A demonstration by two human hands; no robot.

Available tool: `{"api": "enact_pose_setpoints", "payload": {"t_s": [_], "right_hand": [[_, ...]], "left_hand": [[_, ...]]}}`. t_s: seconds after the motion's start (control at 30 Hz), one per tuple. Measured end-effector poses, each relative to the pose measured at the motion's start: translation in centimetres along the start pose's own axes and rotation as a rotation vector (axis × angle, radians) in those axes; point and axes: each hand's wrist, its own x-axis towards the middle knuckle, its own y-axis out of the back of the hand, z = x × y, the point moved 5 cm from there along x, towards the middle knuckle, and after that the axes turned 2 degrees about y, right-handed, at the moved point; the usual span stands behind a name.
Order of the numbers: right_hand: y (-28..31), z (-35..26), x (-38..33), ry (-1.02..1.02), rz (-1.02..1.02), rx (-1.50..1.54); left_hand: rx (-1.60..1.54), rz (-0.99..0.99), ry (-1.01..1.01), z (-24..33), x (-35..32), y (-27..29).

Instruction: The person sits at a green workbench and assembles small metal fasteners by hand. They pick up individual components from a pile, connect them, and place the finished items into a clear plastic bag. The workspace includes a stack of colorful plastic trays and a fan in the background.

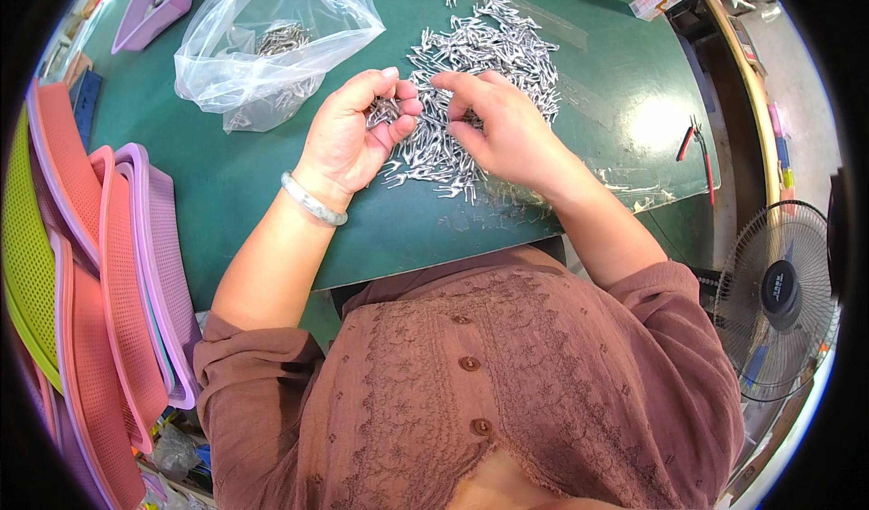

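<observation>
The left hand point(348, 139) is turned palm up, its fingers half curled round a small clutch of metal pieces point(384, 110); the right hand point(507, 130) faces it, palm down, index finger stretched out and the others bent, and I can't tell whether it pinches anything. A heap of forked silvery pieces point(493, 48) lies under the right hand and beyond it, to the right of the left one, so the right is the nearer. The heap's long axis runs away from the person across the green table point(244, 211), though single pieces point every way. Beyond the left hand, to its left, a clear plastic bag point(213, 71) gapes open with more metal bits inside. Pliers point(695, 143) lie near the table's right edge. Farther right, the fan point(780, 293) has pale marks on its dark hub, too small for me to read from here
</observation>
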Motion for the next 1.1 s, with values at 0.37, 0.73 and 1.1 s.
{"api": "enact_pose_setpoints", "payload": {"t_s": [0.37, 0.73, 1.1], "right_hand": [[-1.2, -0.2, 0.4, 0.048, 0.106, -0.223], [0.5, 2.2, 0.1, -0.393, 0.172, 0.832], [0.5, 1.8, -0.2, -0.447, 0.199, 1.128]], "left_hand": [[0.11, -0.003, -0.05, 0.0, 0.1, 0.1], [0.299, -0.019, -0.005, -0.6, -0.2, -0.5], [0.27, -0.138, 0.02, -0.8, -0.8, -1.7]]}}
